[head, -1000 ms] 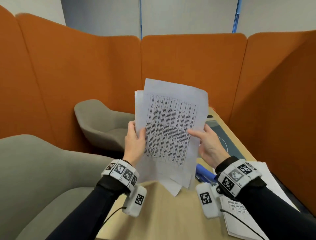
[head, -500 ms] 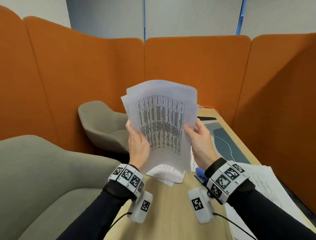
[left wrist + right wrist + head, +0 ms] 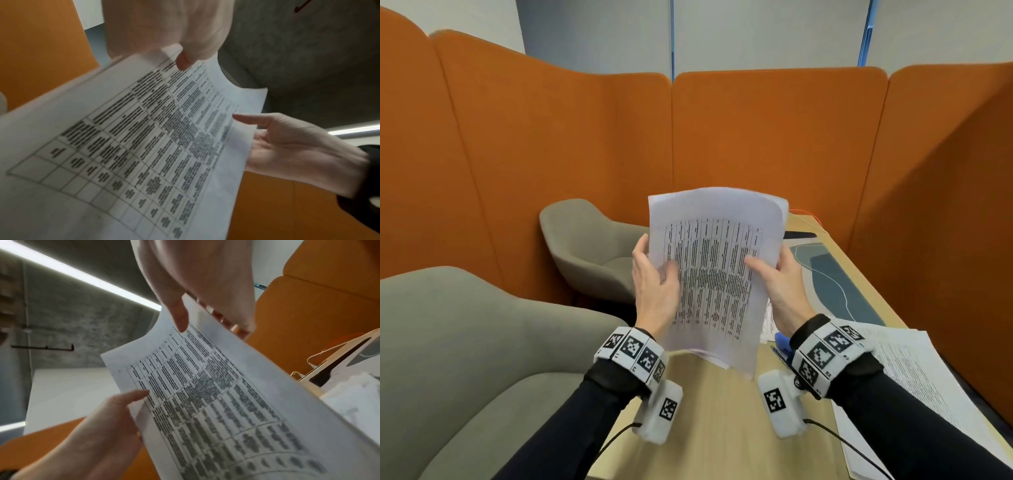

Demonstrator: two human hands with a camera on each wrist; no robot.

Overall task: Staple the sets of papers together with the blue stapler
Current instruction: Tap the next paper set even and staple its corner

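Note:
I hold a set of printed papers (image 3: 717, 270) upright over the near end of the wooden table (image 3: 726, 428), its bottom edge close to the tabletop. My left hand (image 3: 654, 281) grips the left edge, thumb on the printed front. My right hand (image 3: 779, 277) grips the right edge the same way. The wrist views show the same sheets (image 3: 144, 138) (image 3: 216, 402) pinched from both sides. The blue stapler (image 3: 781, 344) lies on the table just behind my right wrist, mostly hidden by it.
Another stack of printed papers (image 3: 914, 377) lies on the table at the right. Beyond it are a dark blue mat (image 3: 832, 284) and a black phone (image 3: 799, 235). Grey armchairs (image 3: 589, 246) stand left of the table. Orange partitions (image 3: 774, 137) enclose the booth.
The sheets were fanned and skewed a second ago. Both hands have squared them into one stack, brought it lower and closed in on its two side edges.

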